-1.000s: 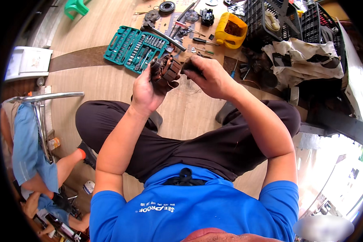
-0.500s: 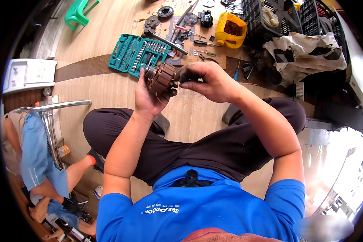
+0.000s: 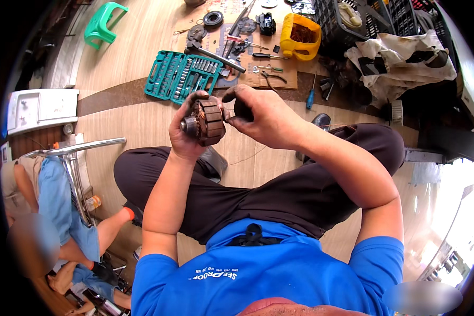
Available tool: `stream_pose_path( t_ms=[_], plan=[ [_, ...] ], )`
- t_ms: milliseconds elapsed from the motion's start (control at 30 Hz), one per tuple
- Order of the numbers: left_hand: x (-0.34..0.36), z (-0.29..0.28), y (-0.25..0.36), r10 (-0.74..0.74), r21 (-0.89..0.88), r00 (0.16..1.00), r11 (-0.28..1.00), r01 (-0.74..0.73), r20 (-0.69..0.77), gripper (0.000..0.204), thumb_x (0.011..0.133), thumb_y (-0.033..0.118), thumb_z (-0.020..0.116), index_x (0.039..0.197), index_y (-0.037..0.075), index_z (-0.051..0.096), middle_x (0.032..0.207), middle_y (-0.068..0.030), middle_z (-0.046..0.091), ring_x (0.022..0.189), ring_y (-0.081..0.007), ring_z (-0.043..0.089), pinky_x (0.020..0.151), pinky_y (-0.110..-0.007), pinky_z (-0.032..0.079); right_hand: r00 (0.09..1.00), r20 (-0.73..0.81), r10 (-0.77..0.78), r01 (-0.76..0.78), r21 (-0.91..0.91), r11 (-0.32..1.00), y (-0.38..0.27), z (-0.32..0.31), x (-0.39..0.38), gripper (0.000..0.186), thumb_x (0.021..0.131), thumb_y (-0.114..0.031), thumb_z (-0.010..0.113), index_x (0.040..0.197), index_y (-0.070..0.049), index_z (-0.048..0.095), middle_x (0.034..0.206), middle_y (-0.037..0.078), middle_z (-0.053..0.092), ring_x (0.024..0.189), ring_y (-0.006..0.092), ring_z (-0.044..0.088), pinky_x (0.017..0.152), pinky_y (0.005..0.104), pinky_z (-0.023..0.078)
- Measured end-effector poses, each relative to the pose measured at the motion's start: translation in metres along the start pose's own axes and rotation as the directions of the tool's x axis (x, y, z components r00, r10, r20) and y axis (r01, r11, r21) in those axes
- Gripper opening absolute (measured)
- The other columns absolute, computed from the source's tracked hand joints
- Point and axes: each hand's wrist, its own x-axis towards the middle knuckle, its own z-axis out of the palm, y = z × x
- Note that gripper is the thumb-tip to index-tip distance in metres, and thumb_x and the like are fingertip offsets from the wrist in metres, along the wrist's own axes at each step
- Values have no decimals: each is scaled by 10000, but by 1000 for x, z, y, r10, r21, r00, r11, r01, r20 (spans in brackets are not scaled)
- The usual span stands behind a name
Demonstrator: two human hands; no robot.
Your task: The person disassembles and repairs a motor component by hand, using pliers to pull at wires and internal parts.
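My left hand (image 3: 182, 138) is closed around a motor armature (image 3: 211, 122), which has dark slotted metal segments, copper windings and a round commutator end facing left. The thumb and fingers grip it from the left and from behind. Close to the armature's right end is my right hand (image 3: 271, 117), with blackened fingertips pinched together on a thin copper wire (image 3: 228, 109). A loose length of thin wire also hangs below the hands, over the floor between my legs. The exact spot where the wire meets the armature is partly hidden by my fingers.
Ahead lies an open green socket set (image 3: 182, 76). Beyond it, cardboard (image 3: 295, 79) carries pliers (image 3: 273, 80), screwdrivers and metal parts. A cut yellow jug (image 3: 287, 39) holds copper scraps. Black crates (image 3: 332, 34) stand right, a green stool (image 3: 102, 26) far left. Another person sits at left.
The armature has turned, its commutator end now tilting down and toward me. Both hands have shifted slightly lower, and the right hand has swung so its fingers sit by the armature's right end.
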Motion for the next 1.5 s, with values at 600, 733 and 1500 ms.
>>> stream_pose_path(
  t_ms=[600, 733, 1500],
  plan=[
    [6, 2, -4, -68, -38, 984, 996, 75, 166, 414, 989, 426, 390, 1076, 29, 464, 939, -160, 502, 795, -292, 615, 488, -336, 574, 989, 140, -50, 66, -112, 992, -7, -7, -6, 145, 858, -151, 615, 907, -18, 583, 830, 197, 631, 855, 408, 614, 745, 485, 492],
    [5, 4, -3, -93, -113, 977, 987, 116, 191, 414, 993, 427, 367, 1084, 36, 467, 939, -160, 513, 805, -377, 601, 481, -349, 579, 988, 112, -105, 119, -122, 985, 0, -3, -1, 116, 839, -114, 603, 874, -6, 578, 830, 197, 636, 860, 403, 621, 753, 480, 496],
    [5, -25, -7, -115, -29, 968, 993, 111, -223, 504, 976, 460, 363, 1058, 22, 598, 901, -122, 665, 830, -278, 657, 693, -365, 560, 986, 126, 110, -84, -195, 977, 39, -3, 5, 212, 837, -164, 655, 908, 33, 621, 819, 211, 643, 793, 380, 625, 716, 434, 491]
  ],
)
